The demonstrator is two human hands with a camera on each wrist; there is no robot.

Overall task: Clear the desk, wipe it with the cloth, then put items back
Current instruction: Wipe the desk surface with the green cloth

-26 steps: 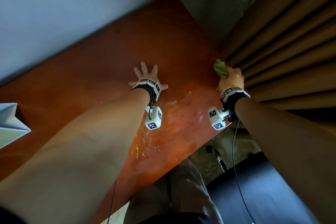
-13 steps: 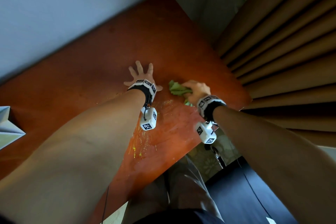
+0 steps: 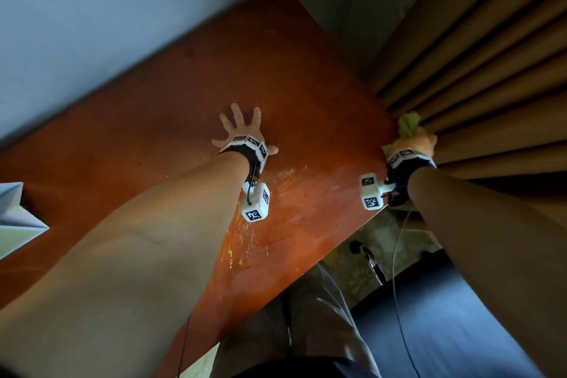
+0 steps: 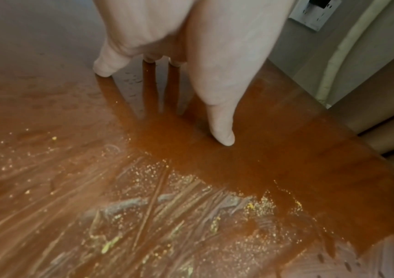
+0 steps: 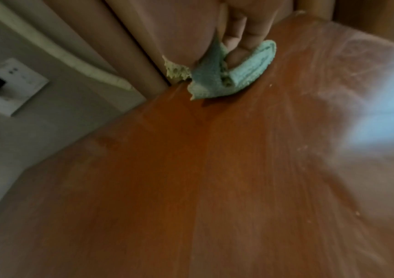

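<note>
The reddish-brown desk point(image 3: 171, 120) fills the head view. My left hand point(image 3: 242, 129) lies flat on it near the middle, fingers spread and straight; the left wrist view shows the fingertips point(image 4: 222, 135) pressing the wood. My right hand point(image 3: 414, 141) is at the desk's right edge against the curtain, its fingers curled round a green cloth point(image 3: 408, 124). In the right wrist view the bunched cloth point(image 5: 246, 73) touches the desk top point(image 5: 191, 178). Yellow-green smears and crumbs point(image 3: 242, 252) streak the wood below my left wrist point(image 4: 143, 206).
Brown pleated curtains point(image 3: 491, 86) hang along the desk's right side. A grey wall point(image 3: 92, 24) backs the desk, with a socket plate point(image 5: 8, 88) on it. A white folded paper point(image 3: 15, 218) lies at the left edge. My legs and patterned floor point(image 3: 368, 258) are below the front edge.
My right hand swept the cloth from the right edge to the middle beside my left hand, then back out to the right edge by the curtain. The left hand stayed planted.
</note>
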